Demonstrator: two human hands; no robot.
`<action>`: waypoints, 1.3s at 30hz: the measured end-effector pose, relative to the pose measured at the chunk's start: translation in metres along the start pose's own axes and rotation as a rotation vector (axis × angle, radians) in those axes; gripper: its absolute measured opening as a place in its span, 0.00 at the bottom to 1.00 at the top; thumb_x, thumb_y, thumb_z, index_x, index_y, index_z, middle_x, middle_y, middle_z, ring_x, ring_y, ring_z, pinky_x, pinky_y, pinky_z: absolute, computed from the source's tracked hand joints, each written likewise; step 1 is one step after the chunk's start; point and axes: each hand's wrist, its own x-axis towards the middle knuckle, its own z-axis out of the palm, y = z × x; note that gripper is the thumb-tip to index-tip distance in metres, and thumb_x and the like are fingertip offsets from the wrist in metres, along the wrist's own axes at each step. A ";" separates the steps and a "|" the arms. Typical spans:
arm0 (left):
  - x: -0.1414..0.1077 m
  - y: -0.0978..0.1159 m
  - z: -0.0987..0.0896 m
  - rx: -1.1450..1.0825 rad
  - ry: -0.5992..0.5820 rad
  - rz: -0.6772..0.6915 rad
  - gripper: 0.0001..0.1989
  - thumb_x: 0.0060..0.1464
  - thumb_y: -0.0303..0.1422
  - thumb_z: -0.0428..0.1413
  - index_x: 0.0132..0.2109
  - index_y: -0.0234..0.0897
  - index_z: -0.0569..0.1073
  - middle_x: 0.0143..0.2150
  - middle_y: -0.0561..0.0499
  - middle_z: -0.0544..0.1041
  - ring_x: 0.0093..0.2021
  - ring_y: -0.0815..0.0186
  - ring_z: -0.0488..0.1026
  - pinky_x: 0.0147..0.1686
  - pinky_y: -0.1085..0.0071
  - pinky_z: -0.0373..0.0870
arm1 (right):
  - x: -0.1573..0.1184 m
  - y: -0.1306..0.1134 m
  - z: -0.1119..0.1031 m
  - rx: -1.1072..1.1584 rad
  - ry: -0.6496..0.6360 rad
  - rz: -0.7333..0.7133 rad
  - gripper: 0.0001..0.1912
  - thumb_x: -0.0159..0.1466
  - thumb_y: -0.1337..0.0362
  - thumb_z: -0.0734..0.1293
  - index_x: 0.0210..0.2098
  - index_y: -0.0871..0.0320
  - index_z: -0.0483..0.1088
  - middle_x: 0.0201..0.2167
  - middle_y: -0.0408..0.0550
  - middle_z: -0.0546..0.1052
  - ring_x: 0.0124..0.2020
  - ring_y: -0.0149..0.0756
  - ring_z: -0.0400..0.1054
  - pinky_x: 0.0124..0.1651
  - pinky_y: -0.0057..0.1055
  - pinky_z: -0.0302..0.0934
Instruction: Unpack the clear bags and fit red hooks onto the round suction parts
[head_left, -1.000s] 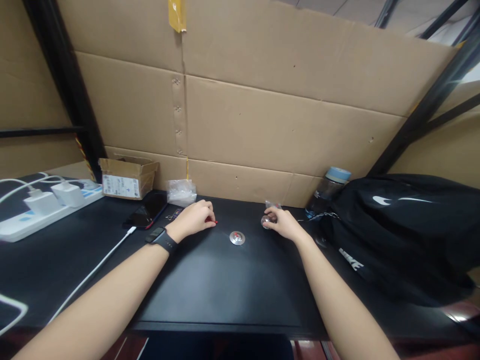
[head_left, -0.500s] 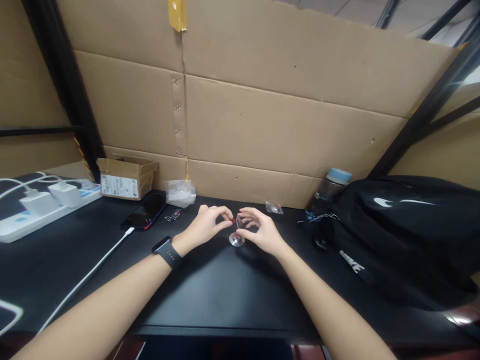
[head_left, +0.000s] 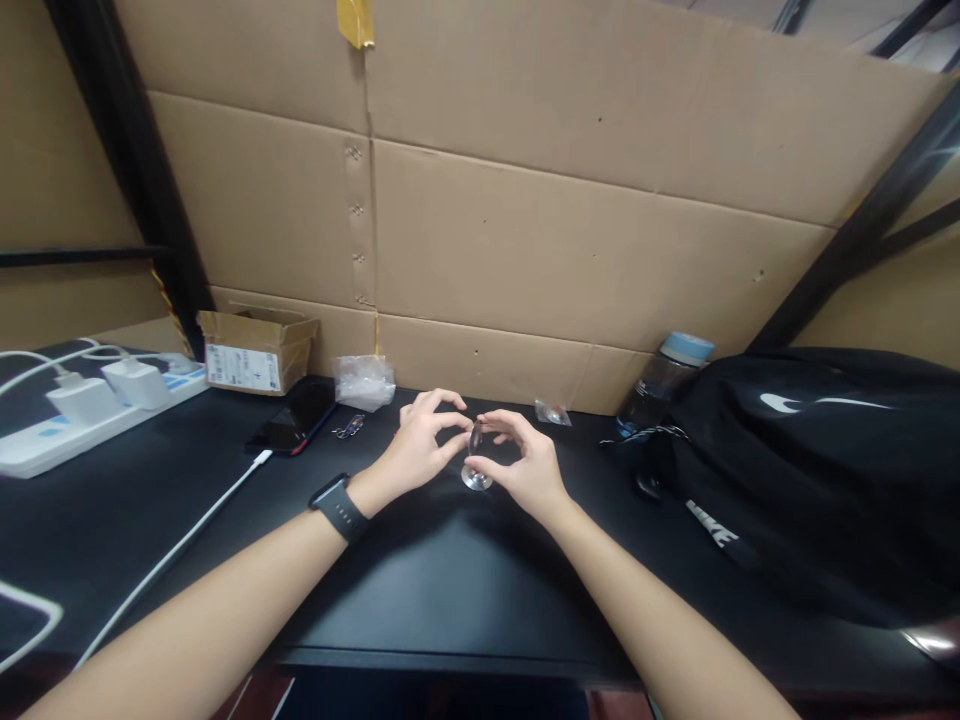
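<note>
My right hand (head_left: 529, 465) grips a small round disc (head_left: 475, 440) on edge between thumb and fingers. It looks thin and dark or see-through. Just below it a shiny round metal base (head_left: 476, 479) rests on the black table (head_left: 450, 590); whether disc and base are joined I cannot tell. From the left, my left hand (head_left: 424, 440) has its thumb and index finger pinched close at the disc's edge. What lies in that pinch, if anything, is too small to make out. A dark watch (head_left: 340, 507) is on my left wrist.
Behind stand a cardboard wall (head_left: 510, 260), an open carton (head_left: 259, 350) and clear plastic bags (head_left: 364, 382). A phone (head_left: 292, 418), a small metal trinket (head_left: 349, 427) and a power strip (head_left: 105, 425) are left. A small packet (head_left: 553, 412), bottle (head_left: 660, 385) and black backpack (head_left: 817, 480) are right.
My left fingers have moved in to the disc, and the small red thing seen at their tips no longer shows there. The disc now stands over the base. The view has shifted slightly.
</note>
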 end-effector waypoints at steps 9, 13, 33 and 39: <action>-0.003 0.011 -0.002 0.090 0.067 0.057 0.04 0.57 0.33 0.60 0.36 0.43 0.80 0.53 0.48 0.72 0.56 0.55 0.65 0.56 0.56 0.59 | -0.001 0.001 0.001 0.097 0.018 0.047 0.28 0.54 0.59 0.78 0.52 0.53 0.69 0.50 0.51 0.78 0.49 0.42 0.75 0.48 0.37 0.69; -0.004 0.017 -0.002 0.135 0.108 0.062 0.04 0.57 0.32 0.60 0.35 0.43 0.80 0.52 0.48 0.73 0.56 0.55 0.65 0.52 0.56 0.60 | -0.002 0.004 0.003 0.159 0.010 0.087 0.23 0.54 0.59 0.78 0.46 0.54 0.71 0.51 0.52 0.77 0.49 0.42 0.75 0.50 0.37 0.69; -0.002 0.022 -0.008 0.042 0.099 0.000 0.10 0.66 0.36 0.50 0.44 0.43 0.77 0.49 0.50 0.74 0.52 0.61 0.68 0.53 0.60 0.60 | 0.001 0.005 0.001 0.052 -0.097 0.037 0.07 0.69 0.61 0.64 0.39 0.55 0.73 0.50 0.52 0.71 0.52 0.39 0.69 0.50 0.34 0.66; -0.003 0.008 -0.002 0.088 -0.151 0.002 0.08 0.60 0.42 0.58 0.38 0.47 0.80 0.50 0.53 0.76 0.55 0.57 0.66 0.55 0.56 0.58 | 0.002 0.002 -0.007 -0.117 -0.113 -0.043 0.05 0.68 0.65 0.64 0.37 0.56 0.72 0.50 0.52 0.71 0.53 0.39 0.67 0.54 0.37 0.64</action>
